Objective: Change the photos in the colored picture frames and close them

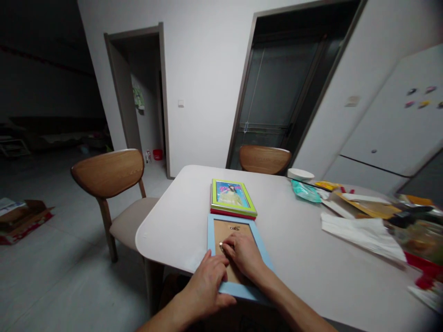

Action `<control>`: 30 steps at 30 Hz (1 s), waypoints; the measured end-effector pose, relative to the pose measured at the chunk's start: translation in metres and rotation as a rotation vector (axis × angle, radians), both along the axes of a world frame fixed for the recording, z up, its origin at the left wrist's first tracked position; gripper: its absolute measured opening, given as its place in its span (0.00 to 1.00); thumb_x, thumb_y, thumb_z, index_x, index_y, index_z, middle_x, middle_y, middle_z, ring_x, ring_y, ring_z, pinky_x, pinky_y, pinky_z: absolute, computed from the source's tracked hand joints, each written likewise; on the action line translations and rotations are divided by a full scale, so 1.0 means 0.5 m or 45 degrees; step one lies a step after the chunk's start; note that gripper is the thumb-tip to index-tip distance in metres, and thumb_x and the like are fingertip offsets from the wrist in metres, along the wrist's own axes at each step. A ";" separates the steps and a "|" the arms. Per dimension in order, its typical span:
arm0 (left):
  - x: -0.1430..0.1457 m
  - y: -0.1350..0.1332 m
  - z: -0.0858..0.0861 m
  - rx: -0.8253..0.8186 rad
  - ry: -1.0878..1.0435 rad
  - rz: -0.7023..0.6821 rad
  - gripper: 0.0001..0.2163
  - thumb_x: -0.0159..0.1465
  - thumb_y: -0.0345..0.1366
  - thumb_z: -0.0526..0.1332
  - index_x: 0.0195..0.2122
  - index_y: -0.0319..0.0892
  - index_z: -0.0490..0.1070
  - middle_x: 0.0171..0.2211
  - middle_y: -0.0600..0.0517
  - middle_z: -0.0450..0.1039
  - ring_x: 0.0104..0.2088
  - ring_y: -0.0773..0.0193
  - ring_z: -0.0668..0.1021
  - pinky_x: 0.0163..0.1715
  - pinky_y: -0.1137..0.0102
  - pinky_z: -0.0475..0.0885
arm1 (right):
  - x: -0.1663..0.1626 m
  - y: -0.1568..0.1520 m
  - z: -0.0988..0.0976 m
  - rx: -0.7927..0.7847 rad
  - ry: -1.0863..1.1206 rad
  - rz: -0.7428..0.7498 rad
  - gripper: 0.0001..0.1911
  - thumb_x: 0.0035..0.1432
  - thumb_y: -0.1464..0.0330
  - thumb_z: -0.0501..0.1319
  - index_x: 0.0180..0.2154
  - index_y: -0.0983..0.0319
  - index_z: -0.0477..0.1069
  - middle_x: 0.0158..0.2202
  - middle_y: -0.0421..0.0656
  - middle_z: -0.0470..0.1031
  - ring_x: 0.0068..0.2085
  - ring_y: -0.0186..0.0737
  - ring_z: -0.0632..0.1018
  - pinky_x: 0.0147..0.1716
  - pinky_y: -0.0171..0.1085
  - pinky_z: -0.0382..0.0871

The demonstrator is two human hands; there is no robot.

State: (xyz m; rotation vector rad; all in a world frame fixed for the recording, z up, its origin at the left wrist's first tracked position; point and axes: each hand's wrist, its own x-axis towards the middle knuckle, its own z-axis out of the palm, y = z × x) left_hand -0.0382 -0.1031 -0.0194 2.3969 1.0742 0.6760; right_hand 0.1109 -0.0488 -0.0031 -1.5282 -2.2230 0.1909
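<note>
A light blue picture frame (212, 230) lies face down at the table's near edge, its brown backing board (221, 227) facing up. My left hand (212, 279) grips the frame's lower left corner, fingers over the side and thumb along the bottom edge. Over the backing, my right hand (244, 253) has its fingers pinched at a small shiny metal fitting (221, 246); its exact shape is hard to make out. Another small metal fitting (234, 228) sits near the top of the backing. Just beyond lies a green picture frame (214, 198) with a colourful picture, stacked on a red one (228, 213).
On the white table's (290, 240) right side lie a teal packet (306, 191), a white bowl (300, 174), white paper (363, 235) and assorted clutter. Wooden chairs stand at the left (110, 173) and far side (265, 159). An opened cardboard box (27, 219) rests on the floor.
</note>
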 end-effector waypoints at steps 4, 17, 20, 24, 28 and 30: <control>-0.004 0.000 0.000 -0.016 -0.001 -0.002 0.17 0.43 0.39 0.67 0.31 0.43 0.62 0.44 0.50 0.65 0.48 0.61 0.64 0.54 0.59 0.46 | -0.014 0.012 -0.011 0.019 -0.012 0.054 0.12 0.51 0.69 0.52 0.24 0.62 0.72 0.25 0.43 0.71 0.31 0.35 0.69 0.32 0.33 0.58; -0.004 0.002 -0.005 0.019 -0.047 -0.006 0.19 0.41 0.37 0.69 0.31 0.42 0.63 0.40 0.52 0.67 0.42 0.62 0.68 0.53 0.62 0.48 | -0.006 0.005 -0.019 -0.008 0.026 0.265 0.11 0.51 0.69 0.52 0.28 0.60 0.73 0.26 0.42 0.70 0.32 0.35 0.68 0.32 0.34 0.57; -0.004 0.002 -0.003 0.020 -0.041 -0.007 0.18 0.41 0.38 0.69 0.30 0.42 0.63 0.39 0.53 0.67 0.42 0.63 0.68 0.53 0.63 0.48 | -0.011 0.005 -0.020 -0.025 0.078 0.235 0.10 0.49 0.71 0.53 0.28 0.62 0.73 0.26 0.43 0.71 0.32 0.35 0.69 0.33 0.33 0.58; -0.005 0.000 0.001 0.014 -0.039 -0.008 0.18 0.41 0.38 0.69 0.30 0.42 0.63 0.38 0.53 0.68 0.41 0.63 0.68 0.53 0.64 0.48 | -0.018 -0.002 -0.012 -0.043 0.054 0.285 0.11 0.49 0.71 0.53 0.23 0.61 0.73 0.24 0.42 0.71 0.30 0.35 0.69 0.32 0.32 0.58; -0.006 0.000 -0.004 0.011 -0.052 -0.017 0.17 0.43 0.38 0.68 0.31 0.42 0.63 0.39 0.52 0.68 0.41 0.62 0.68 0.52 0.62 0.48 | 0.002 0.015 -0.002 -0.051 0.106 0.101 0.11 0.49 0.68 0.52 0.29 0.60 0.73 0.29 0.42 0.74 0.32 0.34 0.71 0.33 0.31 0.60; -0.006 0.000 -0.007 0.009 -0.060 -0.027 0.18 0.42 0.39 0.68 0.31 0.42 0.63 0.40 0.52 0.68 0.41 0.62 0.69 0.53 0.61 0.47 | 0.026 0.037 -0.003 -0.032 0.107 -0.077 0.12 0.50 0.67 0.51 0.30 0.61 0.72 0.30 0.42 0.75 0.31 0.35 0.72 0.31 0.31 0.60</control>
